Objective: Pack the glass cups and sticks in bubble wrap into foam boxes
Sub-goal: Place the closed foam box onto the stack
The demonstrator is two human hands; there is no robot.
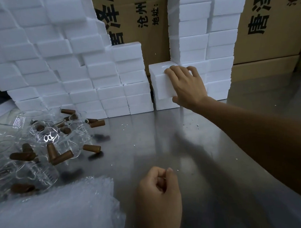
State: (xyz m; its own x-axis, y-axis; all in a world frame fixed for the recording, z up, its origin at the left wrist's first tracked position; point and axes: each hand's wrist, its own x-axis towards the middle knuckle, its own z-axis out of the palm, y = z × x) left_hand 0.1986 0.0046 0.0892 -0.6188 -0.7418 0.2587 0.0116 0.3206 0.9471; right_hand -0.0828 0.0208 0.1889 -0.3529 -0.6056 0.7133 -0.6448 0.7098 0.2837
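Note:
A heap of clear glass cups (40,138) with brown wooden sticks (61,157) lies on the left of the steel table. Sheets of bubble wrap (55,215) are piled at the near left. My right hand (185,86) reaches to the back and grips a white foam box (160,84) that sits on top of another one, fingers over its top edge and thumb under its front. My left hand (157,190) hovers near the front of the table, fingers curled into a loose fist with nothing in it.
Stacks of white foam boxes (61,70) form a wall across the back, with a taller column (210,37) at the right. Brown cardboard cartons (268,20) stand behind them. The steel table (166,139) carries small foam crumbs.

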